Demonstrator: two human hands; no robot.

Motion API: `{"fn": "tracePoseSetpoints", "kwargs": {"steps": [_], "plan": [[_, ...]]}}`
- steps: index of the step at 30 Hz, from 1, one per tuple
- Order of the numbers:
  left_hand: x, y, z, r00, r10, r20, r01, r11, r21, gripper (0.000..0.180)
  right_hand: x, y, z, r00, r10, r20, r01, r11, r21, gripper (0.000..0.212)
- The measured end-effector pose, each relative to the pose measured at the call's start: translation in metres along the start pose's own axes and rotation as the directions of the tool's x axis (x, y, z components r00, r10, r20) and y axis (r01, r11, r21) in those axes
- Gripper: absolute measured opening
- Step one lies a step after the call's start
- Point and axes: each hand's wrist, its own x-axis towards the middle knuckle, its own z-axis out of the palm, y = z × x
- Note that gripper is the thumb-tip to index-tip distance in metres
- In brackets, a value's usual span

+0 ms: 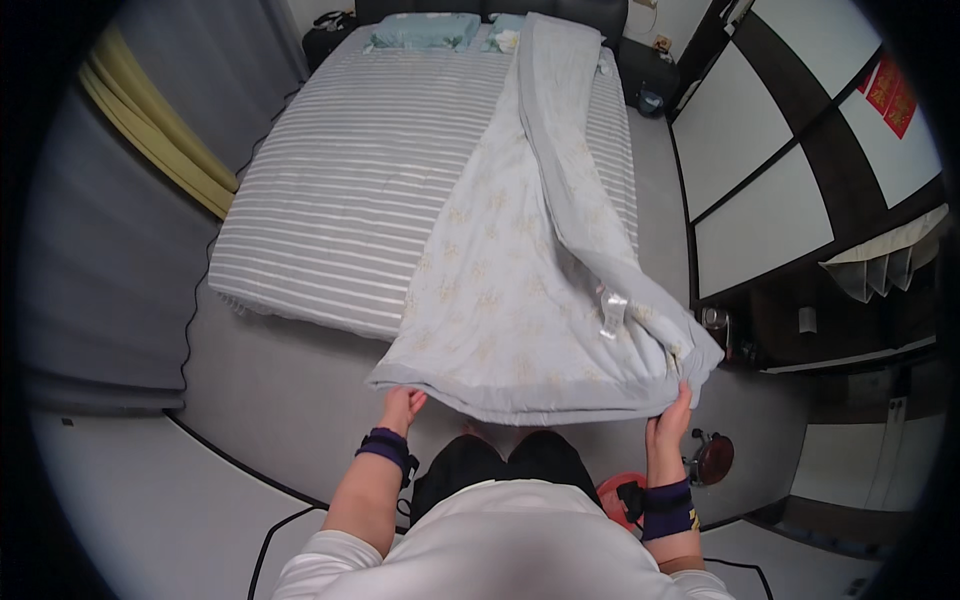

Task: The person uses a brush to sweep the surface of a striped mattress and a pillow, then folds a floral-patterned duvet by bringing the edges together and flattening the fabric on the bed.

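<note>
Holding: I see my left hand (402, 408) and right hand (672, 420) each clenched on the near hem of the pale blanket (520, 290).
Blanket place: centre of frame, draped over the striped bed (340, 190).
Long axis: away from both grips, toward the pillows (425, 30) at top.
Nearer hand: neither; both sit level at the hem corners.

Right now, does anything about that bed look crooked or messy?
Yes. The pale floral quilt lies only on the right side of the striped bed, folded over on itself in a long ridge, its near edge hanging past the foot. The left hand and right hand grip that edge.
</note>
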Motion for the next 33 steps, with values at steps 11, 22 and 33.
{"fn": "tracePoseSetpoints", "kwargs": {"steps": [11, 22, 33], "plan": [[-0.045, -0.091, 0.123, 0.821, 0.265, 0.506, -0.534, 0.044, 0.844, 0.101, -0.030, -0.019, 0.048, 0.976, -0.023, 0.218, -0.001, 0.993, 0.114, 0.044], [-0.091, -0.073, 0.179, 0.512, 0.618, 0.596, -0.641, -0.187, 0.745, 0.089, -0.056, -0.025, 0.073, 0.939, 0.040, 0.342, -0.088, 0.988, 0.125, 0.041], [-0.096, 0.044, 0.141, 0.375, 0.609, 0.699, -0.772, -0.212, 0.599, 0.044, -0.023, -0.037, 0.053, 0.957, -0.110, 0.269, 0.060, 0.980, 0.188, 0.039]]}}
